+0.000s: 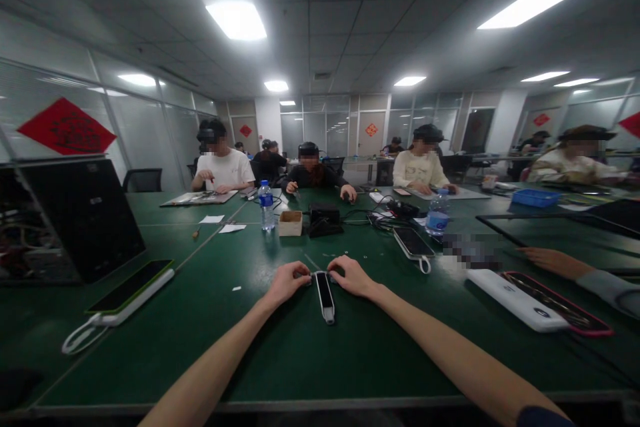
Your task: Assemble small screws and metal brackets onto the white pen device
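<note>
Green table [310,367] bears a slim device [325,293], under ceiling lights [237,19].

The round "hp" logo [95,200] is located on the black side panel of the computer case [80,220] at the left. A large red diamond sign [67,125] above the case and a smaller diamond sign [371,129] on a rear door carry character-like markings, not legible. Markings on the white power bank [515,300] and the blue label [266,200] of the bottle [268,219] are likewise unreadable.
</note>
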A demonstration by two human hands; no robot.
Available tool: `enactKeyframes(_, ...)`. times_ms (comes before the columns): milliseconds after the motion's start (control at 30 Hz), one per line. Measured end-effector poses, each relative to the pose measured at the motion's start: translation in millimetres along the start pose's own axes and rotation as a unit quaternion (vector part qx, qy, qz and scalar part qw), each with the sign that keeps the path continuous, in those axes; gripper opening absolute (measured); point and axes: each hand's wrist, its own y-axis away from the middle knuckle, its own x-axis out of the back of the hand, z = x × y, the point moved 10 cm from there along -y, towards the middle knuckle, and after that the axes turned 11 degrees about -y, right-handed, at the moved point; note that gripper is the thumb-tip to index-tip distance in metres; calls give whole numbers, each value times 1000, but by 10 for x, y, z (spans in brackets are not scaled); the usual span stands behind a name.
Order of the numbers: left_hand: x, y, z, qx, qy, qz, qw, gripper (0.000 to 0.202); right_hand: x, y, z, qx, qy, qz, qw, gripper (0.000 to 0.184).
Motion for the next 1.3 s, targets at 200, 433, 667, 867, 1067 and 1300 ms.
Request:
enactKeyframes(200,32,-2,2,21,23,3,999,13,4,7,54,-13,-26,2,1000,14)
enactKeyframes(433,-24,-40,-12,23,49,-16,998,14,-15,-3,74,-32,-39,-5,999,15)
enactKeyframes(667,-16,-38,33,8,65,-10,998,14,-30,-2,101,-41,-43,-16,998,17)
enactKeyframes(867,-18,-32,-22,11,77,1,997,18,-8,29,13,-39,-41,-37,998,16)
enactKeyframes(1067,-48,-46,-56,1,52,-3,999,16,83,-1,73,-17,14,-30,999,19)
enactKeyframes(1300,-14,-27,-22,-2,9,2,1000,17,718,50,761,-127,201,72,969,24)
